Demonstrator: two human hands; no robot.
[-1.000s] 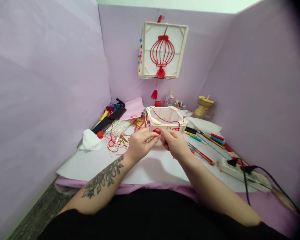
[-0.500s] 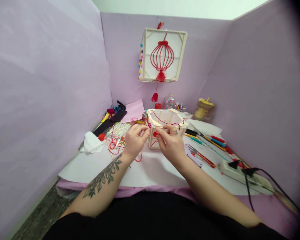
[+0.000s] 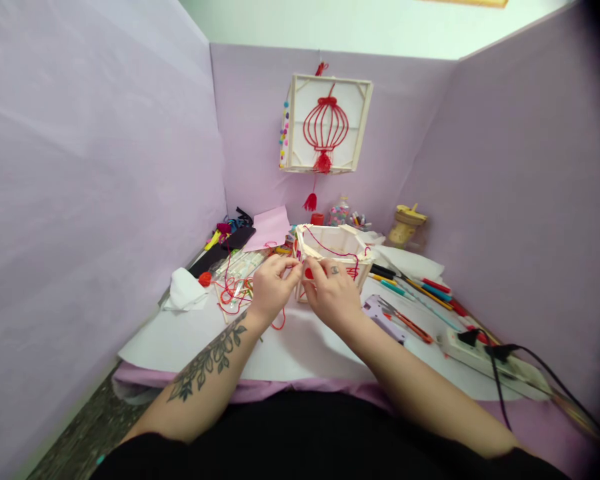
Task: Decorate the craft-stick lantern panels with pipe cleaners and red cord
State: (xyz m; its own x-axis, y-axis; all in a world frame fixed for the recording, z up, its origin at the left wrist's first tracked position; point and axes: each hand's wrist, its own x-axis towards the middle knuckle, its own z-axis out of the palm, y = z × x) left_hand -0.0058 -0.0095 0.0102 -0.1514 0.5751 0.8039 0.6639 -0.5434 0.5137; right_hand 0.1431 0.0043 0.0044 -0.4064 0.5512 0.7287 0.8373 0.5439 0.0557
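Right hand [image 3: 333, 293], one: placed at the front of the open-topped box [image 3: 337, 238], back upward, its fingers laid over the front face and seemingly touching it. Thumb and fingers are bent near one another; whether anything is gripped cannot be told.

Left hand [image 3: 274, 285], one: held at the box's front left corner, thumb and forefinger brought close together, pointed toward the right hand. Whether yarn is pinched there cannot be told. A red yarn loop [image 3: 283, 320] is seen hanging below it.

Box, one: pale wooden frame, set upright straight ahead, beyond both hands. Its front edge is run crosswise, left to right; no clearly longer axis can be made out. By the right hand it is more nearly covered; by the left only the corner is approached. A red disc [image 3: 309, 273] on the front face is lodged at the right hand's fingertips, in the gap between the hands. A dark red cord [image 3: 337, 253] is slung across the top.

Outward, on the worktop [image 3: 300, 363]: to the left, tangled red yarn [image 3: 230, 290]; to the right, a cutter [image 3: 416, 329]; farther right, a power strip [image 3: 467, 350]. Above, a lantern [image 3: 325, 123] is hung.
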